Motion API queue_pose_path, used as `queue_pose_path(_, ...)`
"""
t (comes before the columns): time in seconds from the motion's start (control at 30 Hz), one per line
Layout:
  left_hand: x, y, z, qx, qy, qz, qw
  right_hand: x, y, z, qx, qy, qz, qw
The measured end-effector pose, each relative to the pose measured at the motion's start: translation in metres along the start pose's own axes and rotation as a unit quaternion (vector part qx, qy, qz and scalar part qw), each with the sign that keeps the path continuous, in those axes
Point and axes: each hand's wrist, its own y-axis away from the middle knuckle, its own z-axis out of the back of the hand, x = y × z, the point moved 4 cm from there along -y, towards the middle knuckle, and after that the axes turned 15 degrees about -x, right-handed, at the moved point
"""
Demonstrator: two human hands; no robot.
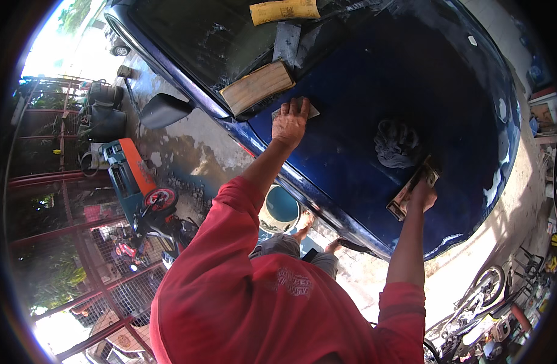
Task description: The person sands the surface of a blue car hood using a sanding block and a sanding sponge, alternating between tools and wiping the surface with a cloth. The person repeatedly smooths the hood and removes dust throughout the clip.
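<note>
My left hand [290, 123] lies with its fingers stretched out over a small, thin greyish piece [314, 112] on the dark blue car hood [345, 145]. What this piece is, I cannot make out; the hand covers most of it. My right hand [422, 195] is closed round a long, narrow rectangular block [398, 205], tan with dark edges, set aslant on the hood nearer its front. Just beyond that block sits a crumpled grey cloth [396, 143]. Past my left hand, a wooden block [258, 88] rests at the windshield's base.
A grey flat strip [286, 42] and a yellow printed sheet [284, 10] lie on the windshield [199, 36]. The side mirror [165, 110] juts out left. Beside my feet stands a bucket [282, 205] of bluish liquid. A motorcycle [163, 218] is at left, a bicycle [487, 288] at right.
</note>
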Motion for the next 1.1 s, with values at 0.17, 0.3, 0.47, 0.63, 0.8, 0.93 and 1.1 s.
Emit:
queue_pose_path(0.17,0.002,0.009,-0.001,-0.017,-0.013,-0.019,1.0,-0.004,-0.005,-0.006,0.014,-0.016,-0.01,1.0)
queue_pose_path(0.3,0.002,0.014,-0.004,-0.049,-0.02,-0.005,0.999,-0.008,-0.008,-0.01,0.014,0.013,-0.017,1.0)
queue_pose_path(0.47,-0.001,0.01,-0.014,-0.044,-0.016,-0.002,0.999,-0.005,-0.005,-0.006,0.006,-0.013,-0.014,1.0)
queue_pose_path(0.63,-0.003,0.009,-0.012,-0.073,-0.019,0.0,0.997,-0.006,-0.003,-0.007,0.054,-0.024,-0.054,0.997)
queue_pose_path(0.8,-0.001,0.005,-0.008,-0.073,-0.01,0.006,0.997,-0.005,-0.004,-0.005,0.04,-0.023,-0.056,0.997)
queue_pose_path(0.93,0.002,-0.004,-0.009,-0.068,-0.002,0.019,0.998,-0.006,-0.003,-0.005,0.037,-0.028,-0.056,0.997)
queue_pose_path(1.1,0.0,-0.008,-0.009,-0.079,-0.009,0.016,0.997,-0.006,-0.005,-0.007,0.035,-0.037,-0.053,0.997)
